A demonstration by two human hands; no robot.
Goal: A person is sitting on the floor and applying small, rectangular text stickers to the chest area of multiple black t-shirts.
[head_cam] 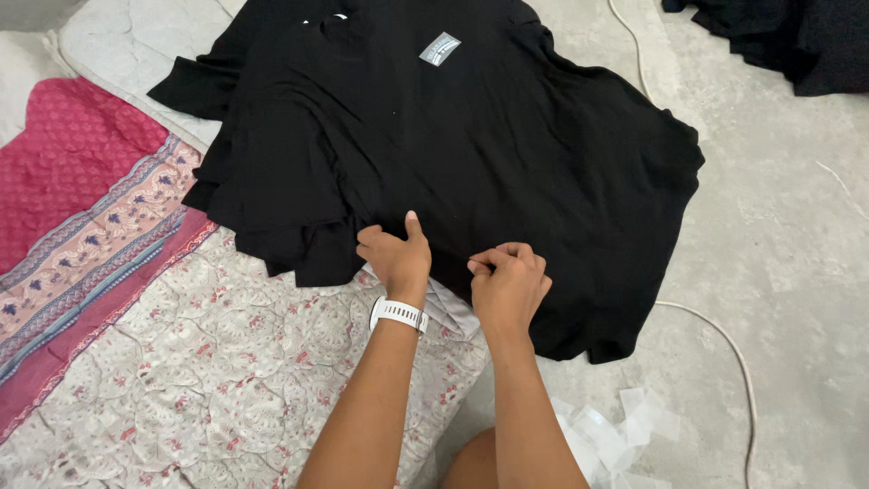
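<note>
Left hand (396,256): fingers curled, gripping the black shirt's (507,154) hem.
Right hand (509,282): pinched shut on the same hem.
Underneath: floral quilt (217,380).

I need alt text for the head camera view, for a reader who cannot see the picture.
Two bare hands, left hand and right hand, pinch the near edge of a black garment spread flat with a small grey label. It lies partly on a floral quilt and partly on a grey floor, where a white cord runs. The left wrist wears a white watch.
</note>
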